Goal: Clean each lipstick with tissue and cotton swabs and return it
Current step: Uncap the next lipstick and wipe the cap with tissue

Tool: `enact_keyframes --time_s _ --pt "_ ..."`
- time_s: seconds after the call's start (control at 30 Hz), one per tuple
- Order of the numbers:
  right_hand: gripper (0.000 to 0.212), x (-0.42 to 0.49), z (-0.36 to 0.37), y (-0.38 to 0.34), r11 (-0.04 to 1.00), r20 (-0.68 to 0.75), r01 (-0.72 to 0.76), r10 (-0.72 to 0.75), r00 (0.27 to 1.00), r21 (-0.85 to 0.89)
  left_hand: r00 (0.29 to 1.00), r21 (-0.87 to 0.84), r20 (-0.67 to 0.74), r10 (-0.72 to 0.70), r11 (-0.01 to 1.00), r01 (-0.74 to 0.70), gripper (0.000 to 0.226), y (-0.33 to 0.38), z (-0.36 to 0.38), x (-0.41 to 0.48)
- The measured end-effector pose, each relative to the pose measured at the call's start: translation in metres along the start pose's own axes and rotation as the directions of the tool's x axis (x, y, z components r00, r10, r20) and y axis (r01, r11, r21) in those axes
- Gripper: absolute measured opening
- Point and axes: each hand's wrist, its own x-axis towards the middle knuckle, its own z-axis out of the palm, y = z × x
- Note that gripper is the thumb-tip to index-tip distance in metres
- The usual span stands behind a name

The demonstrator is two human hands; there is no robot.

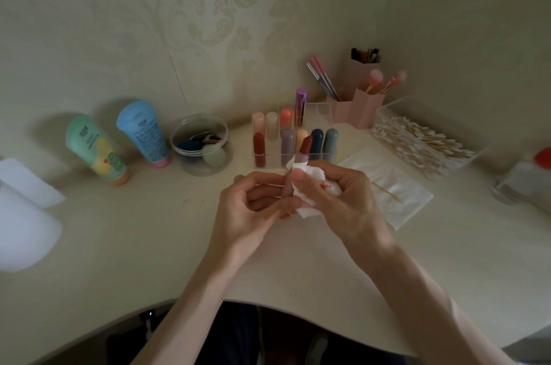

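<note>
My left hand grips the pinkish tube of an uncapped lipstick, its dark red bullet pointing up and away. My right hand pinches a crumpled white tissue, stained red, against the side of the tube. Behind them stands a clear acrylic organizer holding several capped lipsticks in red, peach, lilac, blue and grey, plus a tall purple one. A clear box of cotton swabs sits at the right. A single swab stick lies on a flat tissue sheet right of my right hand.
Two tubes, green and blue, lean on the wall at left beside a clear round tub of sponges. Pink brush holders stand behind the organizer. White foam pieces lie far left; a glass bottle far right.
</note>
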Motion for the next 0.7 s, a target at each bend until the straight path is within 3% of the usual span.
enact_keyframes --time_s 0.07,0.3,0.47,0.7 --pt "0.029 -0.001 0.0 0.001 1.0 -0.006 -0.011 0.011 1.0 0.004 0.999 -0.005 -0.033 0.006 1.0 -0.006 0.033 0.0 -0.001 0.0" --pt "0.026 -0.003 0.001 -0.009 0.998 0.065 -0.02 0.016 0.998 0.062 0.998 -0.118 0.052 -0.021 0.993 0.027 0.02 -0.002 -0.004 0.001" --pt "0.026 -0.003 -0.005 -0.013 0.999 0.099 -0.03 0.033 0.995 -0.03 0.99 -0.038 0.134 -0.05 0.998 0.055 0.025 -0.003 -0.006 0.003" --pt "0.023 0.001 -0.005 -0.001 0.996 -0.011 -0.02 0.019 1.0 -0.092 0.992 0.088 0.125 0.022 0.996 -0.033 0.022 -0.005 -0.003 -0.001"
